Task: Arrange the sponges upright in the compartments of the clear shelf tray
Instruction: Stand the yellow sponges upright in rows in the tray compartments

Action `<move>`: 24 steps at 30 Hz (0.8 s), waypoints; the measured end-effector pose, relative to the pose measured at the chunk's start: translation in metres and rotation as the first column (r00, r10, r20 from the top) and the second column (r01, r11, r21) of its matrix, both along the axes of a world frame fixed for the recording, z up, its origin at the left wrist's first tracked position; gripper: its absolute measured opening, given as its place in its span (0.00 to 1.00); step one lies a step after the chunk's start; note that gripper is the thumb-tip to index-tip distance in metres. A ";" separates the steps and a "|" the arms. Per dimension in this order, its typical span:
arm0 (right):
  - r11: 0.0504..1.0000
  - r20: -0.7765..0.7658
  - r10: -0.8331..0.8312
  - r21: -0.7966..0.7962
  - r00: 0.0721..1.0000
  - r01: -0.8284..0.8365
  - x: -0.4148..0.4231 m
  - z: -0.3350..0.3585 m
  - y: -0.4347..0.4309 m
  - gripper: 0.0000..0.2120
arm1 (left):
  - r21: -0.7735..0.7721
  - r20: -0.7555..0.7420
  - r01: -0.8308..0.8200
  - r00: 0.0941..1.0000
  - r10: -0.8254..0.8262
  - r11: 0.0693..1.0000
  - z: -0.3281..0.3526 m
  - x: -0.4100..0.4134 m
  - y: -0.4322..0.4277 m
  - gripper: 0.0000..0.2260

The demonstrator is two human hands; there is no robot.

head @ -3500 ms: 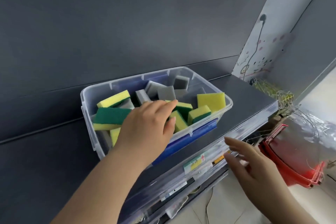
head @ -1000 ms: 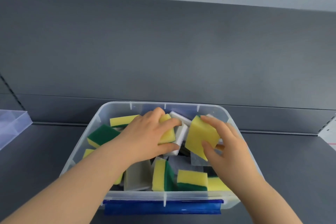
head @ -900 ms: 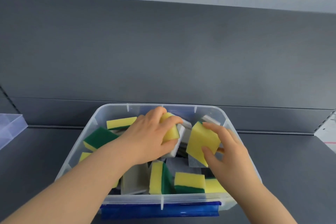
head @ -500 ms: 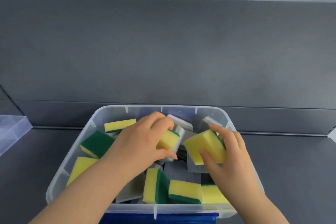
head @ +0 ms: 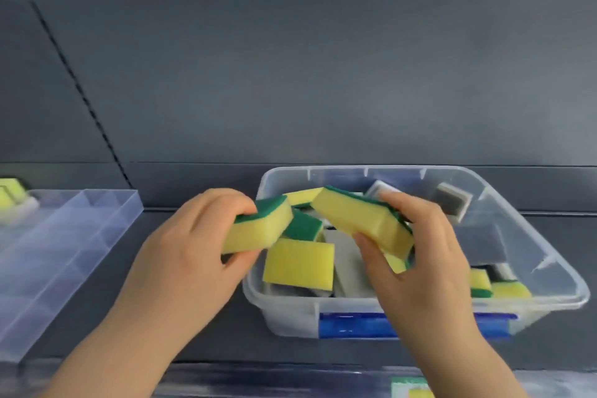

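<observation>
**Barely begun: two sponges in hand, most still in the bin**

The dark grey shelf (head: 568, 242) runs across the lower half of the frame. It carries a clear storage bin (head: 290, 317) at centre right and the clear shelf tray (head: 74, 245) at the left edge, the two well apart.

The bin is still heaped. A loose yellow sponge (head: 297, 263) lies flat near its front left, grey sponges (head: 452, 203) lean at the back right, and more yellow-and-green ones lie along the front right. None of these is sorted.

Nearly all the divided compartments of the tray show only bare plastic. At the upper left edge of the frame a few yellow sponges in the tray (head: 13, 200) occupy what looks like a far compartment. They are cut off by the frame and blurred, so I cannot tell whether they stand upright.

The left hand (head: 193, 252) is just left of the bin. It pinches a yellow-and-green sponge (head: 258, 229), fingers curled over the green top and thumb under the yellow foam.

The right hand (head: 420, 252) is above the middle of the bin. It grips a second yellow-and-green sponge (head: 361, 220), thumb on the near yellow face and fingers wrapped over the far green side. Both sponges are tilted and clear of the pile.

My judgement is that the job is in its early stage. These two sponges have yet to cross to the tray and be stood on edge, and the rest of the bin must follow.
</observation>
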State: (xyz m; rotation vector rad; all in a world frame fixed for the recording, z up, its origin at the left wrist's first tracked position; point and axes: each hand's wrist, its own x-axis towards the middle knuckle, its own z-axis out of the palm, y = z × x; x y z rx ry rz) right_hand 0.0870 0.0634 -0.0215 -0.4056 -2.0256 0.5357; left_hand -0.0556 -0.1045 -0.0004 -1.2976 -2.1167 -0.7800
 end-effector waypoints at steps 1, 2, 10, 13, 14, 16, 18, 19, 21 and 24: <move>1.000 -0.017 0.002 0.023 1.000 -0.001 -0.011 -0.001 -0.024 0.21 | 0.022 -0.001 -0.019 1.000 0.019 1.000 -0.003 -0.008 -0.026 0.18; 0.999 -0.037 0.012 0.038 0.999 -0.010 -0.022 -0.002 -0.049 0.21 | 0.043 0.009 -0.034 0.999 0.033 0.999 -0.005 -0.015 -0.052 0.20; 0.980 -0.030 0.192 -0.057 0.981 -0.193 -0.107 -0.014 -0.222 0.20 | -0.031 0.019 -0.151 0.988 0.152 0.988 -0.021 -0.077 -0.244 0.15; 0.964 0.011 0.240 -0.121 0.971 -0.237 -0.135 -0.016 -0.261 0.22 | -0.052 0.086 -0.208 0.974 0.212 0.977 -0.028 -0.093 -0.290 0.20; 0.961 0.027 0.255 -0.114 0.966 -0.251 -0.145 -0.017 -0.271 0.22 | -0.053 0.102 -0.225 0.968 0.230 0.973 -0.031 -0.098 -0.302 0.22; 0.959 0.052 0.275 -0.084 0.960 -0.270 -0.165 -0.017 -0.287 0.22 | -0.050 0.096 -0.247 0.963 0.251 0.968 -0.035 -0.109 -0.322 0.19; 0.958 0.067 0.283 -0.074 0.957 -0.278 -0.186 -0.016 -0.296 0.22 | -0.043 0.097 -0.261 0.960 0.264 0.964 -0.037 -0.123 -0.332 0.15; 0.955 0.072 0.290 -0.082 0.954 -0.284 -0.196 -0.016 -0.299 0.22 | -0.040 0.099 -0.262 0.959 0.265 0.964 -0.037 -0.131 -0.335 0.14; 0.949 0.080 0.304 -0.113 0.949 -0.295 -0.217 -0.017 -0.301 0.22 | -0.049 0.092 -0.265 0.959 0.268 0.963 -0.038 -0.147 -0.338 0.13; 0.937 0.065 0.321 -0.168 0.945 -0.307 -0.251 -0.017 -0.297 0.22 | -0.084 0.078 -0.263 0.960 0.270 0.961 -0.035 -0.177 -0.342 0.14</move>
